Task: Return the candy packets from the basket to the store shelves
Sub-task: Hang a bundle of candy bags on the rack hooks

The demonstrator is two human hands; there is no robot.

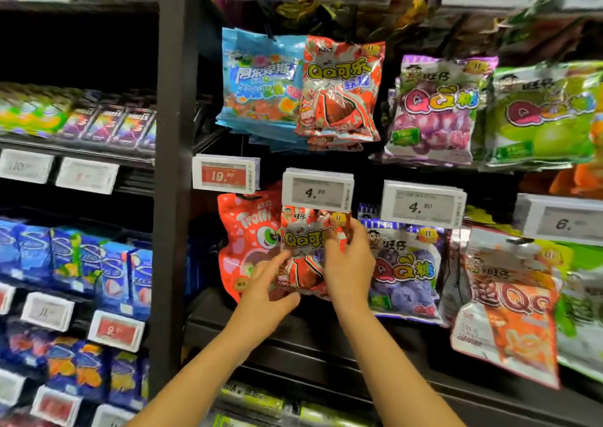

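Observation:
A red cola-flavour QQ candy packet (305, 247) hangs in front of the lower peg row, just under a white 4.20 price tag (318, 193). My right hand (347, 263) grips its right edge near the top, thumb and fingers curled round it. My left hand (269, 291) holds its lower left corner from below, fingers on the front and thumb underneath. A stack of the same red cola packets (341, 90) hangs on the peg one row up. No basket is in view.
A red Trolli bag (244, 240) hangs left of the held packet, a purple grape packet (406, 270) to its right. Blue, purple and green packets fill the upper row. A black upright post (171, 198) divides this bay from shelves of boxed candy at left.

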